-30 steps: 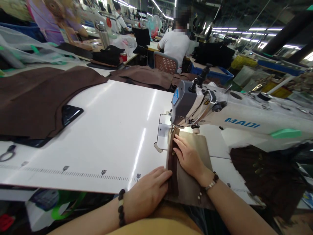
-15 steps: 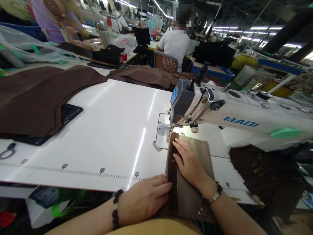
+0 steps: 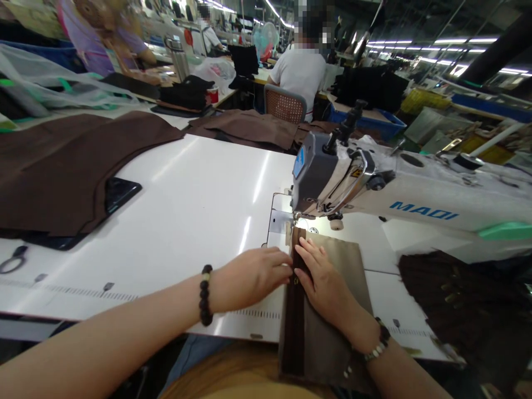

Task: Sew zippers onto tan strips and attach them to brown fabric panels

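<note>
A tan fabric piece with a dark brown zipper strip along its left edge lies under the head of a white sewing machine, its top end at the needle. My right hand rests flat on the fabric, fingers stretched along the strip. My left hand presses against the strip's left side, fingertips together and touching it beside my right hand. Both wrists wear bead bracelets.
Brown fabric covers a black tablet at the table's left. Scissors lie at the left edge. A dark brown pile sits at the right. A ruler strip runs along the front edge. People sit at stations behind.
My left hand has moved forward from the table's front edge up to the strip, near the needle. The right hand stays on the fabric.
</note>
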`<state>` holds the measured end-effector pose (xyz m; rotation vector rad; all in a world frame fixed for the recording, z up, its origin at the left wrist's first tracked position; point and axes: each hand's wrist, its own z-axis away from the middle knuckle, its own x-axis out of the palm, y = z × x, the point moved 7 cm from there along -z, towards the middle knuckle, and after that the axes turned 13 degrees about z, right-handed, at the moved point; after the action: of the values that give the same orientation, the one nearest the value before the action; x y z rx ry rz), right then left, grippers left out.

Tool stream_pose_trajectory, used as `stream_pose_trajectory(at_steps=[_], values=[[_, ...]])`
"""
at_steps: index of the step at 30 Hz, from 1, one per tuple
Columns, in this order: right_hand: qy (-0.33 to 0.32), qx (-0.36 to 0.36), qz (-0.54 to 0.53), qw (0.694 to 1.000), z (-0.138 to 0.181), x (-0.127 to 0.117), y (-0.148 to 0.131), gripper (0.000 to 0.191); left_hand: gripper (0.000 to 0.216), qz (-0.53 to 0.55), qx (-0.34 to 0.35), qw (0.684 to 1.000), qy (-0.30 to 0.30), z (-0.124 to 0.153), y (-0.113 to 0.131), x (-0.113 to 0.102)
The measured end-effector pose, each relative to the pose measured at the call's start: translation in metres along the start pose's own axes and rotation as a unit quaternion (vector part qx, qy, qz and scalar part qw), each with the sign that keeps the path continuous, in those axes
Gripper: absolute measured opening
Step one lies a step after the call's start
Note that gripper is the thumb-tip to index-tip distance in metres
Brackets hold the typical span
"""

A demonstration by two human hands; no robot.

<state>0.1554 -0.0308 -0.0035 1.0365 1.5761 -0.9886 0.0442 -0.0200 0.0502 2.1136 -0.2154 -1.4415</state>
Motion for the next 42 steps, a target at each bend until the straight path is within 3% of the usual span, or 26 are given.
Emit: stream_pose_trajectory(at_steps=[4,8,25,42], values=[[-0.01,-0.001,0.0,1.0,0.0,0.001,0.0,0.043,0.02,-0.073,0.033,0.997,-0.006,-0.026,-0.034,0.004],[-0.018,-0.004,0.007,1.0,0.0,0.001,-0.001,0.044,0.025,-0.076,0.028,0.997,0.0,-0.03,-0.052,0.016],[-0.036,-0.038,0.015,0.999,-0.007,0.0,0.005,0.047,0.03,-0.101,0.004,0.995,-0.013,-0.026,-0.057,0.022],[-0.049,-0.035,0.006,0.998,-0.013,0.001,0.014,0.047,0.033,-0.117,-0.001,0.993,0.013,-0.029,-0.059,0.02]])
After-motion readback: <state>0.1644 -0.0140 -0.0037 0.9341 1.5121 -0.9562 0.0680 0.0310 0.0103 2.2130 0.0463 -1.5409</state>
